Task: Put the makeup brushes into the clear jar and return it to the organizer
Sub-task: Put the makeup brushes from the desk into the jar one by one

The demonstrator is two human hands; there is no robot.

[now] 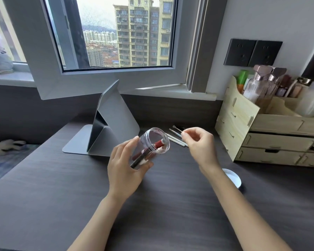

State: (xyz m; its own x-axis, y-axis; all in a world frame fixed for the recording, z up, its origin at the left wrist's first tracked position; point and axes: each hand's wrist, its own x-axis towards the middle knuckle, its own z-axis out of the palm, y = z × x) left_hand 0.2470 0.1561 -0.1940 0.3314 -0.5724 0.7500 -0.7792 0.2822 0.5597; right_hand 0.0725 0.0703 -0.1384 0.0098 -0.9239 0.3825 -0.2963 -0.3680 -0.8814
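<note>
Above the desk (pixel 43 196), left hand (pixel 124 167) grips the clear jar (pixel 150 147) tilted, mouth up-right; right hand (pixel 200 142) loosely pinched, hold unclear.

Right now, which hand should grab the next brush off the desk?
Right. The right hand hovers just above the loose brushes, fingers pinched. The left hand is wrapped around the tilted jar, so it's occupied.
</note>
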